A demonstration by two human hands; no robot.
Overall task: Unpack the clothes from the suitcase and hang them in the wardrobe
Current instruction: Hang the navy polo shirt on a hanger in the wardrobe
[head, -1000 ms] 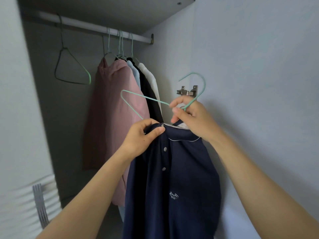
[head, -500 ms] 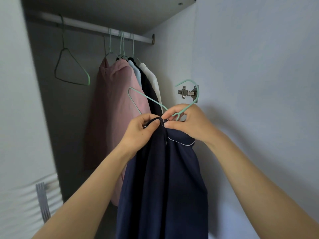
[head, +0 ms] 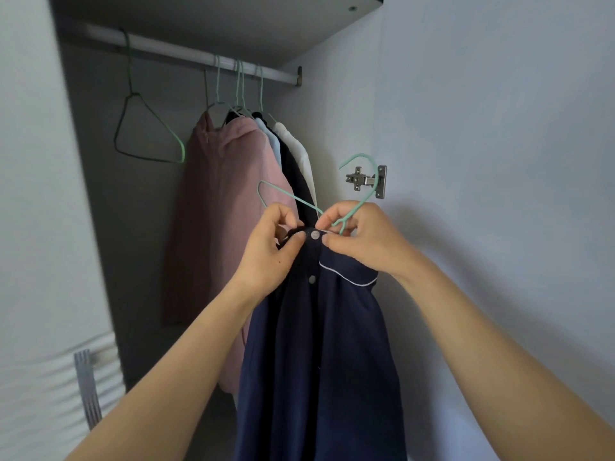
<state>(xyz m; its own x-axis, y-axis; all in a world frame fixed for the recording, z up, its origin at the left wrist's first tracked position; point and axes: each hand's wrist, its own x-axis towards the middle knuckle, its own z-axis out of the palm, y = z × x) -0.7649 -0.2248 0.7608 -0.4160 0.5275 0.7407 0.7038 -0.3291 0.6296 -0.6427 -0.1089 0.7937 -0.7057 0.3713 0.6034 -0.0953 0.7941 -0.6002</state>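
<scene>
A navy blue shirt [head: 326, 344] with white piping and grey buttons hangs from a mint green wire hanger [head: 361, 191] in front of the open wardrobe. My left hand [head: 273, 251] pinches the shirt's collar edge to the left of the top button. On the other side of that button my right hand [head: 362, 239] pinches the collar, with the hanger's neck passing between its fingers. The hanger's hook points up and its left shoulder juts out past my left hand. No suitcase is in view.
A white rail [head: 206, 59] spans the wardrobe top. An empty green hanger [head: 149, 134] hangs at its left; a pink garment [head: 226, 211] and several other clothes hang at its right. The open door [head: 499, 194] with a metal hinge [head: 367, 181] stands at right.
The shirt has turned so its button placket faces me, and both hands have closed in on the top button at the collar. The hanger has dropped lower.
</scene>
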